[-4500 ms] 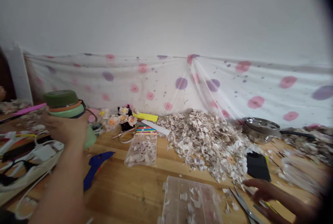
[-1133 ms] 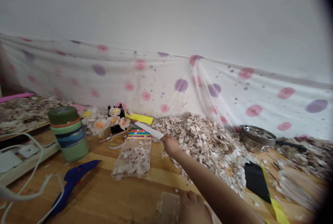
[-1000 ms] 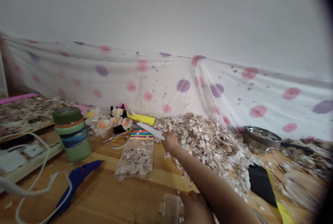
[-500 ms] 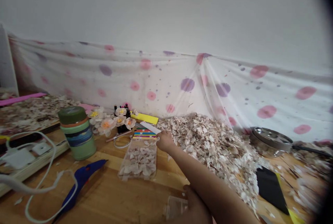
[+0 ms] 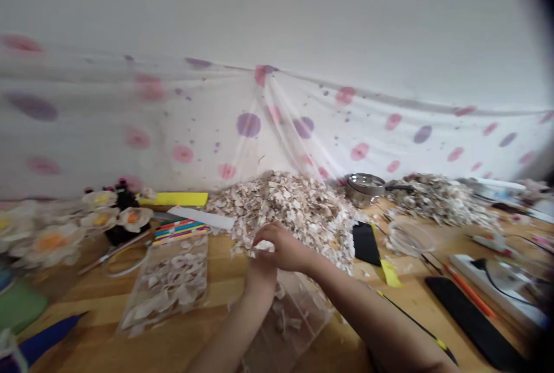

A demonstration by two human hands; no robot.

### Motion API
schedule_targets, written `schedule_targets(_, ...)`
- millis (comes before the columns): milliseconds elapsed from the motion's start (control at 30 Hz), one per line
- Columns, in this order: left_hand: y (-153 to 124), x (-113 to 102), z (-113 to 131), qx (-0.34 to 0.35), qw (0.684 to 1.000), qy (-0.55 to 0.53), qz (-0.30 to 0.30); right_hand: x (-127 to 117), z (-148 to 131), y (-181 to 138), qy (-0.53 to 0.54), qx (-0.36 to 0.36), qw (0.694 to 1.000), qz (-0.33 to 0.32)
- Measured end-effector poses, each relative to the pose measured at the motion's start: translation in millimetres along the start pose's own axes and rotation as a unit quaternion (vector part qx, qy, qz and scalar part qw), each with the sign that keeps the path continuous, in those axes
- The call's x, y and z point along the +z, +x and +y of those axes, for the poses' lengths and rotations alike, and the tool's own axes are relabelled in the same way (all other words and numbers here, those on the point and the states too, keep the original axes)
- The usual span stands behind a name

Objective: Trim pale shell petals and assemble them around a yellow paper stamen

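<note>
My right hand (image 5: 286, 249) is closed, its fingers curled over at the near edge of a heap of pale dried petals or flakes (image 5: 298, 200). Whitish petals (image 5: 264, 246) show at its fingertips. My left hand (image 5: 262, 263) meets it from below, and its fingers are mostly hidden. Under my forearms lies a clear compartment box (image 5: 298, 318) with a few pale pieces inside. Left of it, a clear box (image 5: 167, 280) is filled with white petals. Beyond that box are coloured pencils or sticks (image 5: 179, 231) and a white strip (image 5: 208, 218).
Handmade flowers (image 5: 99, 217) and a blue glue gun (image 5: 52, 338) are at left. A metal tin (image 5: 366, 187) stands behind the heap. On the right are a black phone-like slab (image 5: 471, 318), a power strip (image 5: 497, 289) and an orange stick (image 5: 470, 291).
The view has swung right. My right hand has left the white strip and come to the heap's near edge, where my left hand has risen from the clear box to meet it.
</note>
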State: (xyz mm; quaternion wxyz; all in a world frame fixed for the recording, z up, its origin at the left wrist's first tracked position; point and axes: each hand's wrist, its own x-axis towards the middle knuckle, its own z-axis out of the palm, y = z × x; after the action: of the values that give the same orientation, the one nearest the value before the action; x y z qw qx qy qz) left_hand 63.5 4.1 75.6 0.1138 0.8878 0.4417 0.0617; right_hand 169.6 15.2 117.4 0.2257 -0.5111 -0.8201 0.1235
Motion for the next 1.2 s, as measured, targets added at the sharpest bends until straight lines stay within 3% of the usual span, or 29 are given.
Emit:
schedule_targets(100, 7.4, 2.2, -1.8, -0.008, 0.998, 0.065, 0.006, -33.8, 52.7, -55.9, -0.016, 0.173, 0.984, 0.038)
schedule_targets(233, 9.4, 5.9, -3.7, 0.038, 0.994, 0.094, 0.027, -70.5, 126.6, -147.4, -0.073, 0.362, 0.924, 0.096)
schedule_targets(367, 12.1, 4.0, -4.0, 0.071, 0.990, 0.105, 0.054, -85.0, 171.3, -225.2, -0.089, 0.454, 0.874, 0.149)
schedule_targets(467, 12.1, -2.4, -1.3, 0.070, 0.989, 0.105, 0.079, -77.0, 188.8, -251.3, -0.066, 0.471, 0.862, 0.174)
schedule_targets(633, -0.4, -13.1, 1.0, 0.035, 0.990, 0.097, 0.094, -56.9, 200.6, -251.2, -0.009, 0.474, 0.857, 0.203)
schedule_targets(767, -23.0, -18.2, -11.0, -0.035, 0.991, 0.095, 0.082, -65.3, 189.9, -245.7, 0.033, 0.449, 0.862, 0.234)
schedule_targets(967, -48.9, -15.4, -25.6, -0.133, 0.985, 0.082, 0.072, -82.3, 146.8, -209.9, 0.122, 0.349, 0.886, 0.281)
schedule_targets(1100, -49.7, 1.5, -26.3, -0.202, 0.976, 0.061, 0.056, -67.0, 108.7, -164.2, 0.201, 0.280, 0.901, 0.265)
schedule_targets(1200, -48.3, 15.7, -30.3, -0.217, 0.975, 0.024, 0.035, -48.2, 86.2, -137.0, 0.247, 0.244, 0.900, 0.264)
